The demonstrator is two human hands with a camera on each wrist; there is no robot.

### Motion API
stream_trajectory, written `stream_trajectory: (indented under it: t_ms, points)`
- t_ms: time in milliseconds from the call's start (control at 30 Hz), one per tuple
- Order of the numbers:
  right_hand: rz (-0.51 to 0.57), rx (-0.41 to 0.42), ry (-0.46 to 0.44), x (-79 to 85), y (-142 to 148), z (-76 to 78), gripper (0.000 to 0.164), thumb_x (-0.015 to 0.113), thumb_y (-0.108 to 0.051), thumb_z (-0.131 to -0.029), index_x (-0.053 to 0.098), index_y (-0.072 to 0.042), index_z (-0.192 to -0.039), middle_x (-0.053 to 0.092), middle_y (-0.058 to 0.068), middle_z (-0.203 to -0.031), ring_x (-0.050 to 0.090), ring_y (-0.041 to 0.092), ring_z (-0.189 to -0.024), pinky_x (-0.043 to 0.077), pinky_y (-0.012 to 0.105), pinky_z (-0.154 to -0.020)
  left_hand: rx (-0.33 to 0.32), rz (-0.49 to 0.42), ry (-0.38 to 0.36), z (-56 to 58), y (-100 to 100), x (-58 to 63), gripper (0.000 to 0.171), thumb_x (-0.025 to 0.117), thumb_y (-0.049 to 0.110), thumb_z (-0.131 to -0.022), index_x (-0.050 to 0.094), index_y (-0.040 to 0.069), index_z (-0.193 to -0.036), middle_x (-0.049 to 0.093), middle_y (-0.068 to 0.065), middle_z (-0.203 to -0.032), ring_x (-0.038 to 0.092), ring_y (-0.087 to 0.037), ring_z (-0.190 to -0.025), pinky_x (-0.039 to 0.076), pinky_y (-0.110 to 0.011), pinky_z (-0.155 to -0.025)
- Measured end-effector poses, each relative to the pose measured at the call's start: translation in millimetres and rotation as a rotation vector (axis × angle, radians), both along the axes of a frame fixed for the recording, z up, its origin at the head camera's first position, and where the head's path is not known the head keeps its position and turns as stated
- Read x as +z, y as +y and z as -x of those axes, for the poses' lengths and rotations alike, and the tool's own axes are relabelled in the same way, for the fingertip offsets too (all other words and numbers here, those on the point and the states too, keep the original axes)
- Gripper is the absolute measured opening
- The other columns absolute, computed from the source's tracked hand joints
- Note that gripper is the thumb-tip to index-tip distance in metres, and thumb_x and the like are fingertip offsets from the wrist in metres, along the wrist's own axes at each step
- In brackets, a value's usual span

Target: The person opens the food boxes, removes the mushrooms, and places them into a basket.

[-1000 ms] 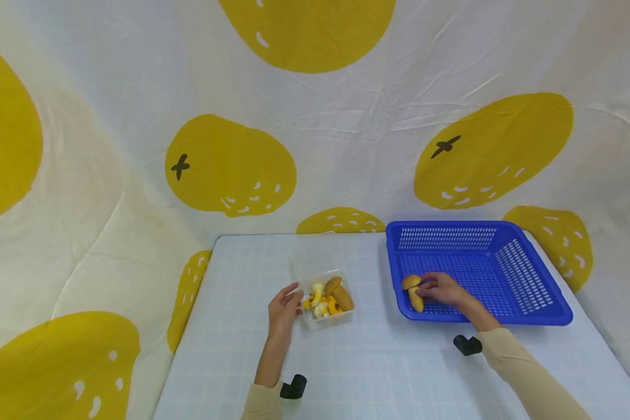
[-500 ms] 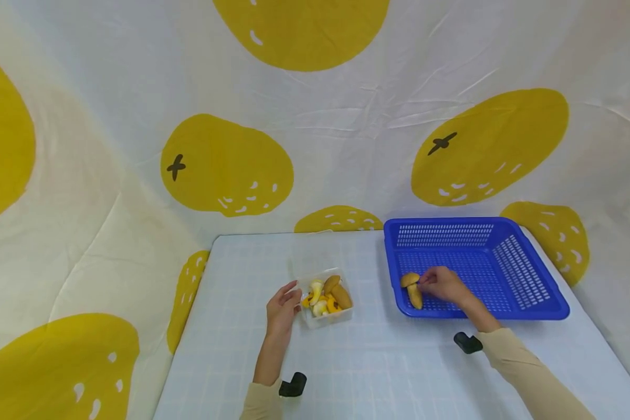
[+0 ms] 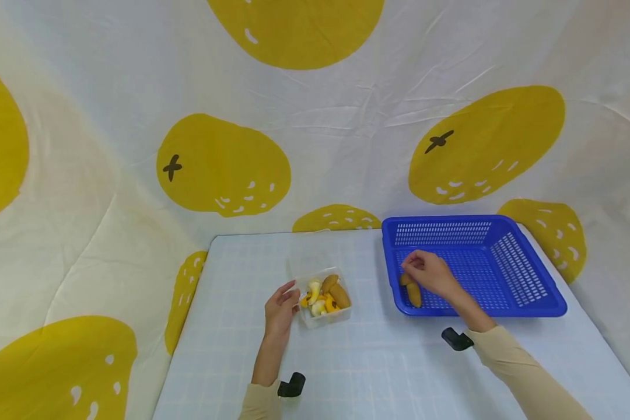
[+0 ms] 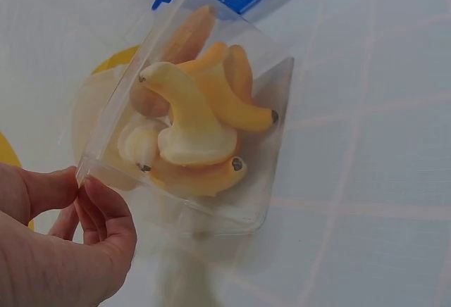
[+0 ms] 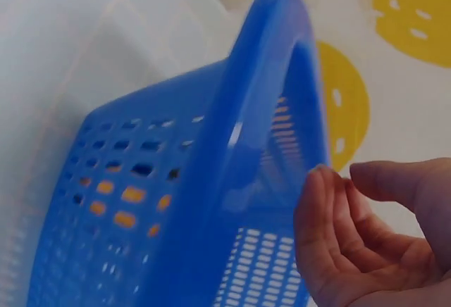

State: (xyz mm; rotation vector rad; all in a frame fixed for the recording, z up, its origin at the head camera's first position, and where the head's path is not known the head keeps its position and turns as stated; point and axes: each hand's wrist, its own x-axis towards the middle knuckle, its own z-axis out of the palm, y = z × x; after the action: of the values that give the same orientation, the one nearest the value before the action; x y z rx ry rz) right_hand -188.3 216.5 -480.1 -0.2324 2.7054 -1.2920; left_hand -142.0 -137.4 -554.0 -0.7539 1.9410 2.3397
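Observation:
My left hand (image 3: 280,306) pinches the rim of a clear plastic box (image 4: 271,173) between thumb and fingers. Inside the box lie yellow banana-like pieces (image 4: 246,113) with dark tips, a cream mushroom-shaped piece (image 4: 194,134) and brown pieces (image 3: 338,294). Over the left part of the blue basket (image 3: 535,309) hovers my right hand (image 3: 429,271), its fingers loosely bent and nothing between them. Below its fingertips a brown mushroom (image 3: 413,294) lies on the basket floor, its cap partly hidden by the hand. In the right wrist view, the fingertips overlap the basket's rim (image 5: 243,110).
The box's clear lid (image 3: 312,254) stands raised behind it. A white checked cloth covers the table (image 3: 346,373), and a white curtain (image 3: 336,146) with yellow fruit prints hangs behind. The basket sits near the table's back right corner.
My right hand has moved up and left, from beside the mushroom to above its cap. The mushroom stays in place on the basket floor. The left hand keeps its place at the box.

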Motion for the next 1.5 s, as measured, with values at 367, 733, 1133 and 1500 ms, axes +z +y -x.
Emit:
stream_trajectory:
  t_ms: [367, 733, 1133, 1500]
  points:
    - [0.096, 0.001, 0.072, 6.5, -46.8, 3.8, 0.019, 0.064, -0.013, -0.102, 0.066, 0.002, -0.115, 0.070, 0.016, -0.103, 0.069, 0.028, -0.090, 0.060, 0.039, -0.079, 0.002, -0.022, 0.013, -1.6, -4.4, -0.8, 0.041, 0.070, 0.008, -0.098, 0.062, -0.001, -0.137, 0.065, -0.008, -0.106, 0.056, -0.016, -0.087, 0.051, -0.021, -0.069]
    - [0.142, 0.055, 0.152, -3.4, -92.3, 0.5, 0.019, 0.069, -0.009, -0.099, 0.067, -0.001, -0.116, 0.071, 0.012, -0.103, 0.069, 0.028, -0.094, 0.059, 0.042, -0.084, 0.015, -0.007, 0.011, -2.1, -2.7, -1.2, 0.040, 0.070, 0.009, -0.098, 0.063, -0.001, -0.136, 0.066, -0.008, -0.105, 0.056, -0.018, -0.087, 0.051, -0.022, -0.070]
    - [0.190, 0.176, 0.123, -18.7, -131.1, -3.3, 0.020, 0.068, 0.000, -0.096, 0.065, 0.003, -0.116, 0.069, 0.012, -0.102, 0.067, 0.025, -0.093, 0.058, 0.040, -0.087, 0.015, 0.006, -0.010, -0.4, 0.5, -3.0, 0.035, 0.070, 0.010, -0.099, 0.066, 0.004, -0.133, 0.066, -0.009, -0.107, 0.057, -0.018, -0.087, 0.053, -0.025, -0.073]
    - [0.049, 0.267, 0.143, -26.8, -148.4, -8.0, 0.021, 0.068, 0.001, -0.093, 0.066, 0.005, -0.114, 0.065, 0.014, -0.100, 0.061, 0.025, -0.090, 0.056, 0.037, -0.080, 0.010, 0.004, -0.015, -0.5, 1.1, -0.8, 0.038, 0.069, 0.012, -0.100, 0.064, 0.003, -0.136, 0.066, -0.010, -0.112, 0.057, -0.020, -0.091, 0.052, -0.021, -0.071]
